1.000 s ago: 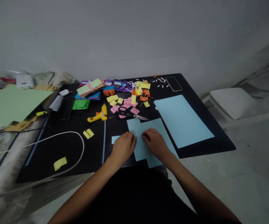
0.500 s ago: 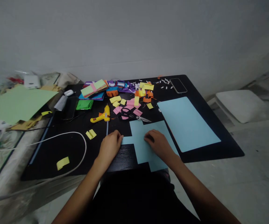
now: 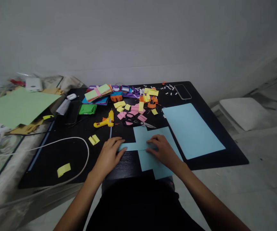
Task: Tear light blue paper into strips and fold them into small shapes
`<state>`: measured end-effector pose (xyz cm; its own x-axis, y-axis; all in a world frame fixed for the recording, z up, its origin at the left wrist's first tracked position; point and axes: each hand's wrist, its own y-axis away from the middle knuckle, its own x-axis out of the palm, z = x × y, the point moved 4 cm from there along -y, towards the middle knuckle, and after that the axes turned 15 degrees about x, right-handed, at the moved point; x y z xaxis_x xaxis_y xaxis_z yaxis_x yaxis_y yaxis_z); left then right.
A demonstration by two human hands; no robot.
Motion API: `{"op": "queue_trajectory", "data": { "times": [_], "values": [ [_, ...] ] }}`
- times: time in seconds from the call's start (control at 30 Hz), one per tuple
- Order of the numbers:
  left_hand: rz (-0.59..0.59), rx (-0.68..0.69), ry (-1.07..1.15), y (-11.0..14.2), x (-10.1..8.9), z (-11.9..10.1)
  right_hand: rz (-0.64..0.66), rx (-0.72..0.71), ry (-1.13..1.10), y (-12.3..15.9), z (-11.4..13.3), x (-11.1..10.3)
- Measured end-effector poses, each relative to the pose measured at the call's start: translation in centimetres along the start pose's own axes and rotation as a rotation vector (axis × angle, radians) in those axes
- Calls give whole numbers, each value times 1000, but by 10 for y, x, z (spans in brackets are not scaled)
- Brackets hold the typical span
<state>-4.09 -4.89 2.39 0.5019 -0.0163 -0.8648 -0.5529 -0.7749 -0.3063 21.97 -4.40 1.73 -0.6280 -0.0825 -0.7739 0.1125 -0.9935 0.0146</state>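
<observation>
A narrow light blue paper strip [image 3: 132, 146] stretches sideways between my hands, low over the table. My left hand [image 3: 108, 154] holds its left end, with the thumb below and the fingers above. Its right end is between the thumb and curled fingers of my right hand [image 3: 163, 151]. Beneath the right hand lies a light blue paper sheet [image 3: 146, 163] with notched, stepped edges. Just beyond that sheet are black-handled scissors [image 3: 138, 122], blades to the right. A yellow glue gun [image 3: 106, 120] rests past my left hand, nozzle away from me.
A large light blue sheet [image 3: 193, 131] lies right, below a phone [image 3: 183, 92]. Pink pieces [image 3: 135, 109], yellow pieces [image 3: 150, 92] and a green folded stack [image 3: 88, 109] cover the back. A white cable [image 3: 88, 150] loops at left. A white stool [image 3: 243, 112] stands beyond the table.
My left hand's thumb and fingers have spread around the strip's left end. The right fingers have shifted slightly left and down onto its other end. The view has tilted a little.
</observation>
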Motion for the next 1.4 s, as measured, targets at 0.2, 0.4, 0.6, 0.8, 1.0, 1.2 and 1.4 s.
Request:
{"op": "queue_trajectory", "data": {
  "times": [0.2, 0.4, 0.6, 0.8, 1.0, 1.2, 1.4],
  "values": [
    [25, 55, 119, -6, 6, -10, 28, -80, 68, -1, 5, -1],
    [-32, 10, 197, -10, -3, -11, -16, -99, 77, 0, 15, -7],
    [-137, -122, 316, -13, -15, -16, -100, -119, -26, 7, 28, -20],
    [-153, -380, 495, -4, -10, -3, -106, -68, -148, 11, 23, -24],
    [-303, -416, 638, -1, -6, 5, -75, 204, -347, 7, 6, -31],
    [-325, -408, 566, -2, -6, 3, -208, 369, -764, 6, -7, -28],
    [-312, -324, 536, -9, -11, -1, -145, 382, -724, 3, -7, -38]
  ]
}}
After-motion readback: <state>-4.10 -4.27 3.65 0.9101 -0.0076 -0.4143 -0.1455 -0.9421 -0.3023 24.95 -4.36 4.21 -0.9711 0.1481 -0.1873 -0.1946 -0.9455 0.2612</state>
